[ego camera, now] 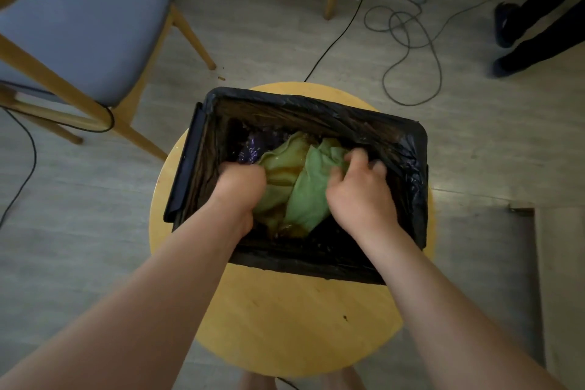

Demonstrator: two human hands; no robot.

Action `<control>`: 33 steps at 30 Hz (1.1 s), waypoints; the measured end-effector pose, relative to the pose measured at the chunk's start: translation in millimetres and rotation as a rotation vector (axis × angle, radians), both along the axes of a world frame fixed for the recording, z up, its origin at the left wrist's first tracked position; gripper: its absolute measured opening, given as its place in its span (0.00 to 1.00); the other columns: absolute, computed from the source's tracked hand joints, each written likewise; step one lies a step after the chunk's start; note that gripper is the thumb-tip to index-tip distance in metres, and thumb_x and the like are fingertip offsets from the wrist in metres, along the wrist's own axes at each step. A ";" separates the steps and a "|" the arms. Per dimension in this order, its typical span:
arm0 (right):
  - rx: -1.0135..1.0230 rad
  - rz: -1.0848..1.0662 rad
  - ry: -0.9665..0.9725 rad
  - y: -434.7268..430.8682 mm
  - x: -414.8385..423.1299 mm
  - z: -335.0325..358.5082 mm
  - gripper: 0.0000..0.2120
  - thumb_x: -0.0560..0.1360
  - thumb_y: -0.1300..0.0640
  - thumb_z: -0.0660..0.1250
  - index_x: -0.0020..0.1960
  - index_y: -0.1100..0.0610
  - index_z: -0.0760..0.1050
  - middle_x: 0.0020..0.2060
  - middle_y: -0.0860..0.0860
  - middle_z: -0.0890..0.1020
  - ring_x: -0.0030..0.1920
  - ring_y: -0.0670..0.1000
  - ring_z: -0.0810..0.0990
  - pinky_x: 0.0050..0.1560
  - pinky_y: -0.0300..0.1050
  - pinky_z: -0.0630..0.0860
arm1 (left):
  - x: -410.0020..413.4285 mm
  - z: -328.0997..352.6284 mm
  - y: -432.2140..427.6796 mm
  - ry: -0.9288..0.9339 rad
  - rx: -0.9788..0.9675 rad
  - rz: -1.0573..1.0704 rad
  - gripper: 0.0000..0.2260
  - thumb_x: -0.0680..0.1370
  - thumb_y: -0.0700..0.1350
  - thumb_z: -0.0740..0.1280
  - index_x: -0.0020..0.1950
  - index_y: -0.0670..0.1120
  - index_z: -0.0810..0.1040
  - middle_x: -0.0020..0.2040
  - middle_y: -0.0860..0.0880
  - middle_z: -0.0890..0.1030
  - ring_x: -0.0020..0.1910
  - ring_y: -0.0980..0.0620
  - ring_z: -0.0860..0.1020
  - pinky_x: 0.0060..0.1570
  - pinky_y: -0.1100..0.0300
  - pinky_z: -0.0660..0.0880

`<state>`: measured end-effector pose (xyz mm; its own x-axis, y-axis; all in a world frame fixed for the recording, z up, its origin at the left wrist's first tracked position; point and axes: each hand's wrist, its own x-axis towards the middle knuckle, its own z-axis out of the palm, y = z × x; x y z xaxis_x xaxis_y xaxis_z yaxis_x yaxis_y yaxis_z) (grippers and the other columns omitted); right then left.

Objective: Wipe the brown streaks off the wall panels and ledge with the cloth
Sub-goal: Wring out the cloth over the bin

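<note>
A round wooden stool [285, 310] is seen nearest, and on it a bin [186, 164] lined with a black bag is set. Both forearms are reached down into the bin. The green cloth [304, 196], stained brown and crumpled, is held inside the bin between the two hands. Its left side is gripped by the left hand [240, 187], whose fingers are curled out of sight into the fabric. Its right edge is gripped by the bent fingers of the right hand [361, 193]. Farther off, a grey-cushioned chair [79, 28] is placed at the left, cables [411, 41] are looped on the floor, and a person's dark legs [538, 28] are seen at the right.
</note>
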<state>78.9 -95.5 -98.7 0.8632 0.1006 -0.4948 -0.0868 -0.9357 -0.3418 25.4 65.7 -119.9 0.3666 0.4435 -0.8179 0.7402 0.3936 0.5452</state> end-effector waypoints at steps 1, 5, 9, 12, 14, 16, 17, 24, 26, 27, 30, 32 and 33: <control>-0.061 0.064 0.048 1.0 -1.3 -1.0 0.26 0.83 0.39 0.57 0.75 0.53 0.64 0.72 0.59 0.64 0.65 0.63 0.73 0.52 0.53 0.73 | 1.3 3.6 -2.3 0.014 -0.024 -0.009 0.24 0.75 0.46 0.68 0.70 0.45 0.70 0.60 0.38 0.80 0.54 0.34 0.82 0.51 0.34 0.82; -0.171 0.170 0.134 -0.5 2.3 -8.1 0.19 0.83 0.47 0.63 0.65 0.59 0.76 0.66 0.61 0.74 0.61 0.64 0.77 0.54 0.52 0.76 | -1.8 7.0 -8.8 0.014 -0.094 -0.071 0.20 0.80 0.37 0.65 0.65 0.56 0.66 0.56 0.42 0.77 0.51 0.37 0.81 0.39 0.40 0.84; -0.208 0.053 0.146 -6.0 5.9 -5.8 0.20 0.81 0.64 0.60 0.72 0.61 0.69 0.57 0.61 0.80 0.55 0.62 0.81 0.47 0.50 0.77 | -5.9 2.5 -3.7 0.014 0.068 -0.014 0.15 0.78 0.35 0.59 0.52 0.56 0.70 0.56 0.41 0.76 0.51 0.37 0.80 0.43 0.37 0.84; -0.050 -0.006 0.103 -9.2 -1.1 -2.7 0.31 0.81 0.63 0.58 0.81 0.49 0.53 0.59 0.60 0.76 0.49 0.60 0.79 0.45 0.51 0.74 | -1.1 2.3 -5.7 0.015 -0.008 0.050 0.11 0.81 0.39 0.59 0.53 0.56 0.74 0.57 0.41 0.79 0.53 0.37 0.81 0.47 0.36 0.83; 0.067 -0.098 0.174 -6.5 -2.8 -6.9 0.28 0.83 0.57 0.56 0.80 0.45 0.53 0.68 0.62 0.71 0.57 0.63 0.78 0.51 0.51 0.74 | 2.1 6.5 -9.4 0.044 -0.110 0.047 0.09 0.82 0.43 0.62 0.58 0.52 0.79 0.54 0.41 0.84 0.50 0.39 0.84 0.45 0.43 0.83; 0.152 -0.221 0.356 3.2 -1.1 -15.3 0.25 0.85 0.50 0.54 0.80 0.50 0.56 0.70 0.63 0.70 0.65 0.66 0.75 0.61 0.56 0.76 | 5.0 12.7 -16.6 0.088 -0.220 0.014 0.10 0.83 0.50 0.63 0.57 0.49 0.81 0.47 0.42 0.87 0.46 0.40 0.85 0.42 0.48 0.83; 0.197 -0.264 0.447 8.7 -2.3 -18.6 0.24 0.84 0.48 0.53 0.79 0.53 0.59 0.69 0.63 0.72 0.64 0.66 0.76 0.61 0.60 0.79 | 6.6 16.2 -21.1 0.102 -0.285 0.011 0.12 0.83 0.53 0.63 0.57 0.48 0.82 0.44 0.41 0.88 0.45 0.41 0.85 0.41 0.48 0.82; 0.536 -0.028 0.195 28.8 -33.3 14.9 0.17 0.82 0.48 0.61 0.40 0.57 0.75 0.32 0.53 0.79 0.35 0.54 0.78 0.34 0.54 0.72 | 13.7 20.8 -27.0 0.027 -0.447 0.097 0.17 0.82 0.54 0.64 0.45 0.42 0.83 0.34 0.44 0.84 0.34 0.47 0.84 0.33 0.58 0.79; 0.605 0.103 0.084 28.3 -41.1 25.8 0.21 0.82 0.48 0.62 0.33 0.55 0.70 0.26 0.51 0.75 0.29 0.52 0.75 0.30 0.54 0.70 | 9.3 22.8 -22.7 0.008 -0.381 0.076 0.18 0.84 0.48 0.63 0.36 0.43 0.77 0.26 0.47 0.77 0.23 0.51 0.79 0.24 0.65 0.74; 0.599 0.168 0.025 28.8 -42.9 25.3 0.22 0.82 0.48 0.62 0.31 0.53 0.68 0.25 0.49 0.74 0.28 0.50 0.74 0.28 0.52 0.69 | 7.2 24.1 -20.9 -0.004 -0.361 0.077 0.17 0.84 0.46 0.62 0.35 0.43 0.75 0.25 0.47 0.75 0.23 0.51 0.77 0.24 0.64 0.73; 0.492 0.263 -0.110 33.3 -39.2 17.7 0.22 0.83 0.48 0.59 0.30 0.50 0.67 0.26 0.47 0.74 0.29 0.49 0.75 0.30 0.49 0.72 | 5.5 26.2 -20.1 -0.035 -0.323 0.076 0.19 0.85 0.43 0.61 0.35 0.43 0.78 0.26 0.47 0.75 0.31 0.49 0.75 0.34 0.57 0.74; 0.427 0.289 -0.165 35.4 -33.1 11.3 0.21 0.83 0.48 0.56 0.32 0.50 0.68 0.27 0.48 0.75 0.30 0.51 0.75 0.31 0.52 0.74 | 9.4 26.6 -20.0 -0.023 -0.359 0.109 0.19 0.84 0.41 0.62 0.34 0.42 0.78 0.26 0.47 0.76 0.30 0.49 0.77 0.31 0.58 0.76; 0.399 0.296 -0.171 35.6 -29.2 7.5 0.21 0.83 0.48 0.55 0.32 0.50 0.67 0.28 0.48 0.75 0.31 0.52 0.75 0.32 0.52 0.73 | 12.5 26.3 -20.3 -0.026 -0.381 0.143 0.15 0.83 0.38 0.64 0.36 0.41 0.78 0.27 0.45 0.77 0.28 0.48 0.79 0.29 0.59 0.77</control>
<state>49.6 -59.9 -91.3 0.8342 0.5046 -0.2224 0.2503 -0.7059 -0.6627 37.8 45.4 -93.7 0.3459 0.1587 -0.9248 0.6513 0.6689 0.3584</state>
